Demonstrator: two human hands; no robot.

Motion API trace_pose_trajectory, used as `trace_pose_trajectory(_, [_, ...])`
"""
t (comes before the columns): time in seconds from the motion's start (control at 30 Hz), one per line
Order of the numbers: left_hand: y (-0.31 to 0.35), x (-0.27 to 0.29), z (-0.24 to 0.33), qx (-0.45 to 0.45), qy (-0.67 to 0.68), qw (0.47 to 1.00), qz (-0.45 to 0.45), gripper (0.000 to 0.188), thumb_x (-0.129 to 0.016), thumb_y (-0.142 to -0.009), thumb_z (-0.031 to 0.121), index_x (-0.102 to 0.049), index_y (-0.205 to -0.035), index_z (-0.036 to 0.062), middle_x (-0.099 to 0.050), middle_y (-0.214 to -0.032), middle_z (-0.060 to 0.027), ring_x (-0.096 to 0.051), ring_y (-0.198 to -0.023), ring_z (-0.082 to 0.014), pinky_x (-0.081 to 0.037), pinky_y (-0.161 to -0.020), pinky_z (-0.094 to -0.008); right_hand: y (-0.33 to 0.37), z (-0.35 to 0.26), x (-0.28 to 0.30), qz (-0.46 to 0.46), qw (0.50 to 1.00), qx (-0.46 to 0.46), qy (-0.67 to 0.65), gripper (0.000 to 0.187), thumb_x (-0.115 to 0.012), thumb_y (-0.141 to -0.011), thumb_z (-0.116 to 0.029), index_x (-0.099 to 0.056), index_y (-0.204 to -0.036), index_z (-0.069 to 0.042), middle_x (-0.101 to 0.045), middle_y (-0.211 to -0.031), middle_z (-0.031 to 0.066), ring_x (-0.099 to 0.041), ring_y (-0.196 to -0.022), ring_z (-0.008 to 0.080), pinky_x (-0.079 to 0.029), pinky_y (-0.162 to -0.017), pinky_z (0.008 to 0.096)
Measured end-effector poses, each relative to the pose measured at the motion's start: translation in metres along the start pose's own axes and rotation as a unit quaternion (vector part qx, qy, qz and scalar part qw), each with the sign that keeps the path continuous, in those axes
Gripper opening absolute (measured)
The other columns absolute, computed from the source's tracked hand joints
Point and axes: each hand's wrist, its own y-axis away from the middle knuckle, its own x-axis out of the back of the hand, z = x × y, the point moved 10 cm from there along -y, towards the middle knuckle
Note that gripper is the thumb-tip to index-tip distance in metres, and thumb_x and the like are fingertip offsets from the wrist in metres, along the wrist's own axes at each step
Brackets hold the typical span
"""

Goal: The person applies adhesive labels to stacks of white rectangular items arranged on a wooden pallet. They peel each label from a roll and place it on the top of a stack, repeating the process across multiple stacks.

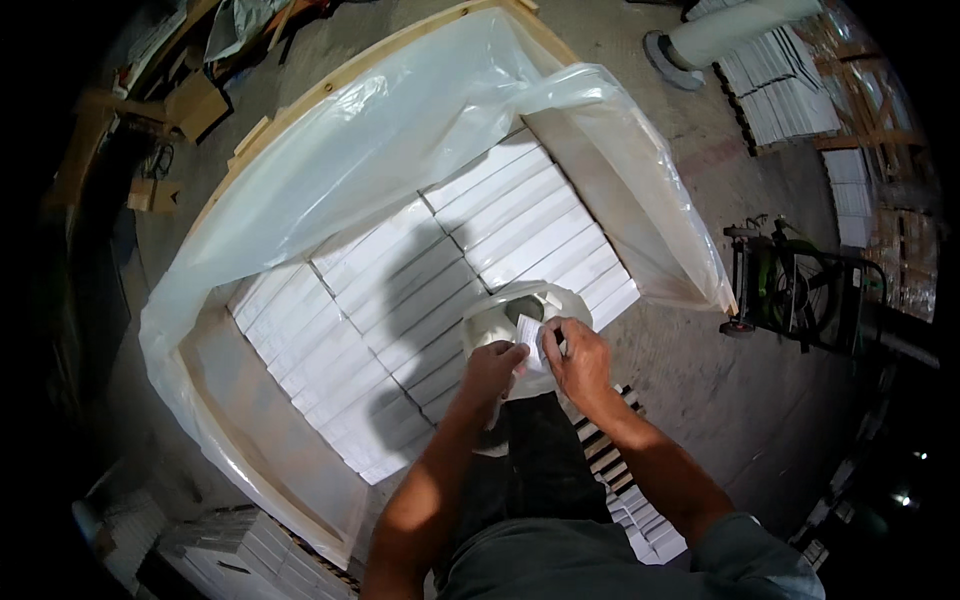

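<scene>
My left hand (492,372) pinches the lower left edge of a small white paper slip (531,338), which looks like a label. My right hand (582,362) has its fingers curled at the slip's right edge, with thumb and forefinger on it. Just beyond the hands is a whitish plastic bag (566,303) with a round, dark greenish opening or core showing in it; its contents are partly hidden. Rows of flat white boxes (400,290) lie packed beyond and left of my hands, inside a large crate lined with clear plastic film (390,100).
Wooden edges (285,118) frame the crate. On the right stand a wheeled cart (800,285) and stacked white packages (780,85). A pallet (605,450) lies near my right forearm, more white boxes (235,555) at lower left, cardboard boxes (195,105) at far left.
</scene>
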Motion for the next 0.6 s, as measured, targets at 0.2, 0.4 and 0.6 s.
trace_pose_trajectory(0.2, [-0.032,0.063,0.011,-0.060,-0.144,0.984,0.090,0.029,-0.064,-0.083,0.027,-0.066,-0.085,-0.0023,-0.055,-0.058,-0.0058,-0.050,-0.049,-0.0139,-0.037,-0.046,-0.0325,-0.022,0.056,-0.074,-0.044,0.941,-0.263,-0.206,0.020,-0.061,-0.088,-0.016,-0.063,-0.083,0.003,-0.062,-0.064,0.0115,-0.056,-0.059,0.0132,-0.046,-0.058,0.0301])
trace_pose_trajectory(0.4, [-0.107,0.132,0.061,-0.072,-0.139,0.979,0.132,0.033,-0.064,-0.084,0.032,-0.064,-0.079,-0.0006,-0.055,-0.059,-0.0092,-0.050,-0.049,-0.0171,-0.038,-0.046,-0.0332,-0.081,0.094,-0.168,-0.128,0.873,-0.388,-0.266,0.021,-0.063,-0.081,-0.016,-0.062,-0.069,0.002,-0.063,-0.063,0.0069,-0.057,-0.059,0.0133,-0.045,-0.056,0.0286])
trace_pose_trajectory(0.6, [-0.233,0.187,0.088,-0.075,-0.095,0.976,0.179,0.031,-0.063,-0.089,0.029,-0.063,-0.081,-0.0012,-0.057,-0.067,-0.0086,-0.050,-0.054,-0.0166,-0.042,-0.050,-0.0325,-0.182,0.172,-0.286,-0.157,0.937,-0.259,-0.175,0.026,-0.063,-0.082,-0.023,-0.068,-0.086,0.002,-0.066,-0.074,0.0106,-0.060,-0.062,0.0178,-0.046,-0.058,0.0335])
